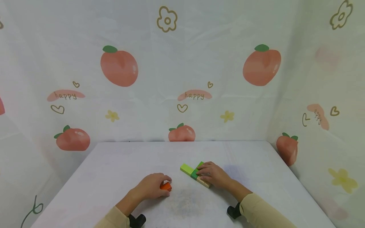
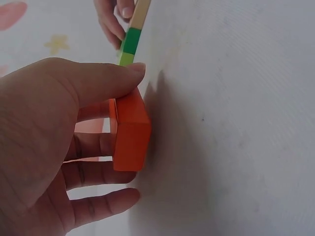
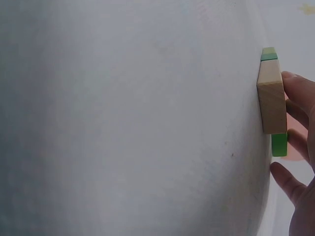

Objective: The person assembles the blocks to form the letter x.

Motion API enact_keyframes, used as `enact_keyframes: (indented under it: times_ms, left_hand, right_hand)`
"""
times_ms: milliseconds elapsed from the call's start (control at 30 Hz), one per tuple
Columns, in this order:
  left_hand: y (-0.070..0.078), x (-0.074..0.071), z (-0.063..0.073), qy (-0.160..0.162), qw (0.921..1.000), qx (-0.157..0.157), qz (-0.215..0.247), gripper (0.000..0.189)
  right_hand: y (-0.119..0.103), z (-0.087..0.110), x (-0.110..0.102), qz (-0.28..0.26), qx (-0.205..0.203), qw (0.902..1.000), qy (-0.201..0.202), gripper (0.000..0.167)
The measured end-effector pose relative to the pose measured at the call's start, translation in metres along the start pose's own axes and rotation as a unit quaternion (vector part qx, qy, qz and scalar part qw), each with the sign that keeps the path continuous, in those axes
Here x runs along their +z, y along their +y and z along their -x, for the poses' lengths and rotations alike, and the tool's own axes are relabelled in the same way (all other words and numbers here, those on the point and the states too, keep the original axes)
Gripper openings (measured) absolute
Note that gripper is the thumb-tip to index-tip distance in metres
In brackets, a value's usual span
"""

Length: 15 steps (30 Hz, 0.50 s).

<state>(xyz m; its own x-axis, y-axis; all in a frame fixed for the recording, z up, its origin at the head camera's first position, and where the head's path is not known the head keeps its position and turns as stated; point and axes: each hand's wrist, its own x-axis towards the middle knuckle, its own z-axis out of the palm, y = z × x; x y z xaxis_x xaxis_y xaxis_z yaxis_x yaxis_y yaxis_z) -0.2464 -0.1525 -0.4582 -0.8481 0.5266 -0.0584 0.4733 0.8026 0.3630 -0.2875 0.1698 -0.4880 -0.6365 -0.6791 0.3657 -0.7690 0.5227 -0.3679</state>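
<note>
My left hand [image 1: 151,186] pinches an orange block [image 2: 132,137] between thumb and fingers, low over the table left of the other blocks. Further right, my right hand [image 1: 216,176] rests on a small flat arrangement of blocks. A yellow-green block [image 1: 186,169], a dark green block [image 1: 194,174] and a plain wooden block [image 1: 203,182] lie end to end in a slanting row. A bright green block [image 1: 201,163] branches off toward the back, partly hidden by the right fingers. In the right wrist view, loosely bent fingers [image 3: 299,93] lie along the wooden block.
A white table [image 1: 137,155] carries the blocks, with faint smudges on its top. White cloth [image 1: 222,38] printed with peaches and flowers hangs behind and at the sides. Black wrist mounts [image 1: 234,211] stick out below both sleeves, close to the tabletop.
</note>
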Motion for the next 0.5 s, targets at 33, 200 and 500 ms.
enact_keyframes:
  times_ms: [33, 200, 500]
  left_hand:
    - [0.0007, -0.0009, -0.0004, 0.000, 1.0000, 0.000, 0.001, 0.044]
    - [0.0034, -0.0040, -0.0022, 0.007, 0.9999, 0.009, 0.002, 0.045]
    - [0.0062, -0.0053, -0.0059, 0.013, 0.9998, 0.017, 0.004, 0.046]
  right_hand:
    - [0.0002, 0.0000, 0.0001, -0.001, 0.000, 1.0000, 0.000, 0.023]
    - [0.0005, -0.0007, -0.0009, 0.002, -0.007, 1.0000, 0.004, 0.023]
    - [0.0001, -0.0001, -0.0005, -0.002, 0.000, 1.0000, -0.003, 0.023]
